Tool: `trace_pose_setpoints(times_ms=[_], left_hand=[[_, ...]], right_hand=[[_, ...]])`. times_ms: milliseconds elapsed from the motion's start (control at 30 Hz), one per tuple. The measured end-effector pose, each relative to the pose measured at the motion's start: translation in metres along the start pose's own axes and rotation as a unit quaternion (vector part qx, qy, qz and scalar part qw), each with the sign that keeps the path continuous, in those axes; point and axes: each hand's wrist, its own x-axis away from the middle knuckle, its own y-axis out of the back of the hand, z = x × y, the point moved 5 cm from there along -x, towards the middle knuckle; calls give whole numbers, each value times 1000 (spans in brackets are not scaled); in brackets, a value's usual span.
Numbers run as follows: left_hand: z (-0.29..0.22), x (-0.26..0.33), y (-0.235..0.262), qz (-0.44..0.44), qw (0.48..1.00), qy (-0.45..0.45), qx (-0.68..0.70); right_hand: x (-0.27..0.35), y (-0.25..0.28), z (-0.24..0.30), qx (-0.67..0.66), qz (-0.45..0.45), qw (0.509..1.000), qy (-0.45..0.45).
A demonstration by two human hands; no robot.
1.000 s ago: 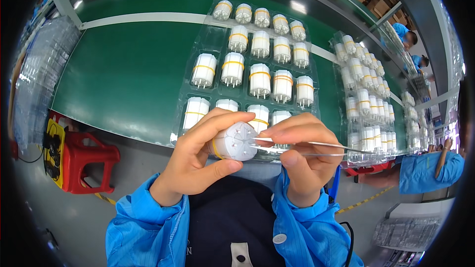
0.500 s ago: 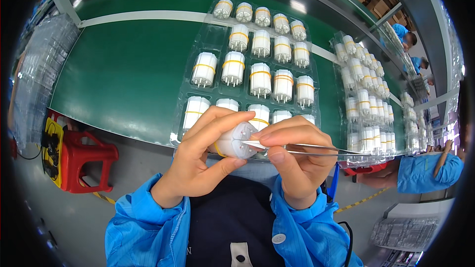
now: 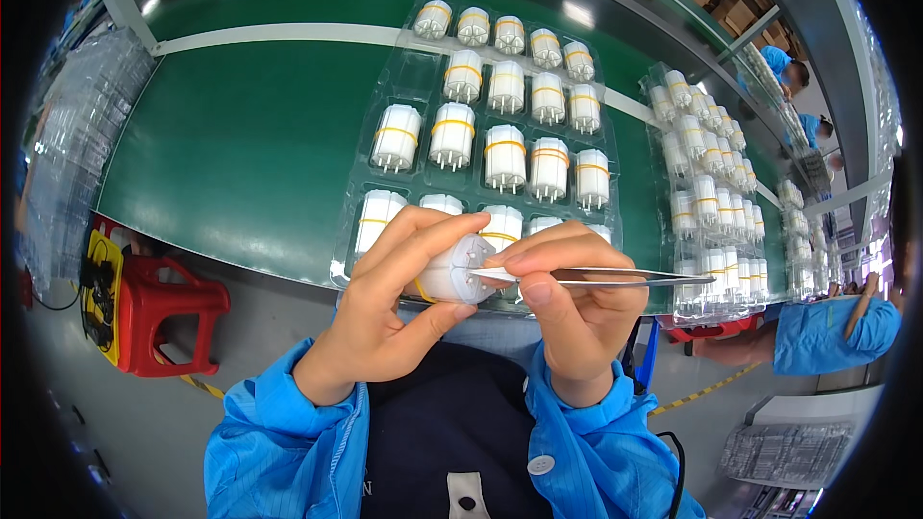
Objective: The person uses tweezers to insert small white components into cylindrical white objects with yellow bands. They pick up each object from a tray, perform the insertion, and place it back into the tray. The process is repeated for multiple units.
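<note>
My left hand [image 3: 385, 298] is closed around a white plug adapter [image 3: 450, 279] with a yellow band, its pin face turned to the right. In my right hand [image 3: 580, 308] a pair of metal tweezers [image 3: 635, 278] is pinched between thumb and fingers. The tips of the tweezers meet the adapter's pin face; whether they grip anything there is too small to tell. Just beyond my hands lies a clear plastic tray [image 3: 362, 173] with rows of similar white adapters [image 3: 505, 159], pins toward me. My hands partly hide its nearest row.
The tray rests on a green bench [image 3: 221, 144]. More filled trays [image 3: 711, 192] stand to the right. Stacked clear trays [image 3: 82, 125] are at the left. A red stool [image 3: 173, 312] is below on the left. Co-workers in blue [image 3: 832, 336] are at the right.
The tweezers have turned slightly, so their back end sits higher and a little further left. My right hand has shifted slightly left. My left hand holds the adapter almost unmoved.
</note>
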Motion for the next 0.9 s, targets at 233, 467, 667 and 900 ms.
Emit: trace_pose_setpoints(times_ms=[233,467,667,900], left_hand=[[-2,-1,1,-2,1000,-1,-18],[-1,0,1,3,1000,-6,-23],[-3,-2,1,6,1000,-11,-26],[-1,-2,1,4,999,-9,-37]], right_hand=[[0,-1,-1,-10,-7,1000,-6],[1,1,-4,-25,-7,1000,-10],[1,1,-6,-44,-16,999,0],[0,-1,-4,-3,-12,1000,6]])
